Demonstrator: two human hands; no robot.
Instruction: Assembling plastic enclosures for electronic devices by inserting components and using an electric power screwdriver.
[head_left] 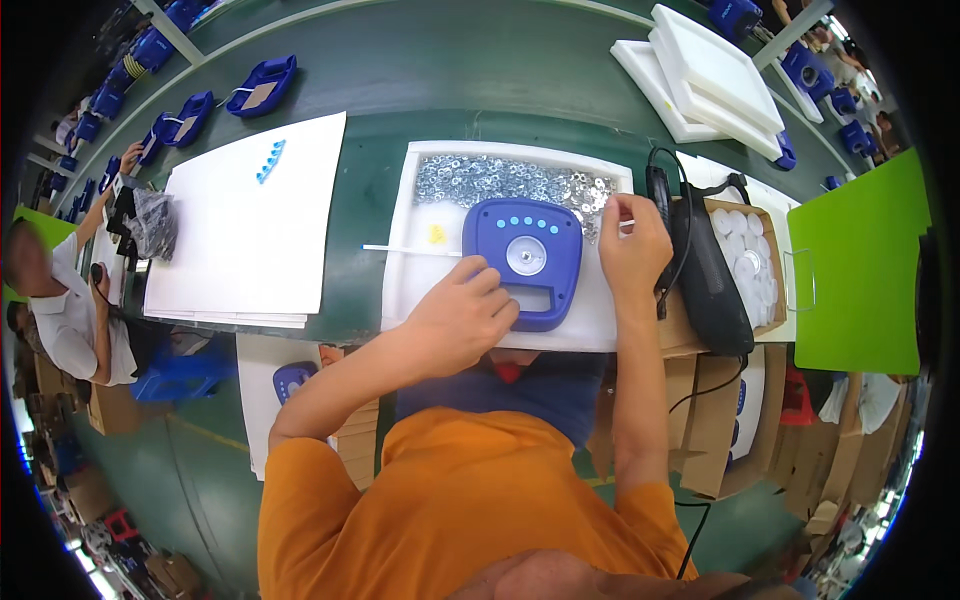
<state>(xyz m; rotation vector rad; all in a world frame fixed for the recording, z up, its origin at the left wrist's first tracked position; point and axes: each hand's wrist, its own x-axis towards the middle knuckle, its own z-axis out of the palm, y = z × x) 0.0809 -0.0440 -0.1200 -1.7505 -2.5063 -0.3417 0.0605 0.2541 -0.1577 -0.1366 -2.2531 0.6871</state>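
A blue plastic housing (480, 232) lies on a white foam tray (400, 290) before me. Its face carries a row of light-blue buttons, a round pale disc (526, 256) with a small metal piece in its centre, and a rectangular window. My left hand (462, 318) is closed over the housing's lower left edge. Right of the housing, my right hand (637, 245) is raised near the tray's right rim, thumb and fingers pinched together; whatever is between them is too small to make out. Small loose metal hardware (490, 178), with washers (588, 190) at its right end, fills the tray's far side.
A thin white stick (410, 249) crosses the tray's left rim. White sheets (245, 225) lie left. A black power tool (710, 270) with a cord and a box of white discs (750, 255) stand right. White foam slabs (700, 75) are stacked behind. Another person (80, 300) sits far left.
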